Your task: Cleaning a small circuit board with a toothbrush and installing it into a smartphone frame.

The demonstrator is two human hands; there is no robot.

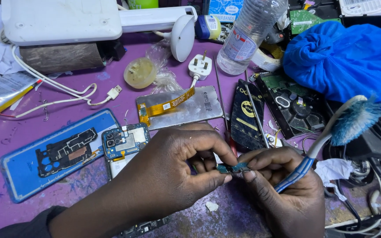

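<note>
Small circuit board pinched by both hands, right hand gripping toothbrush

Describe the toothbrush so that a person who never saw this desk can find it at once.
Start at the purple worktable and go to its right side, below the crumpled blue cloth. There the right hand holds the toothbrush while both hands pinch a small circuit board. Its white and blue handle and worn blue bristles set it apart from the cables around it.

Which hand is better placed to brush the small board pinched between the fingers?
Probably the right hand: it already grips the blue toothbrush, though its bristles point away. The left hand pinches the small circuit board and looks occupied steadying it.
</note>
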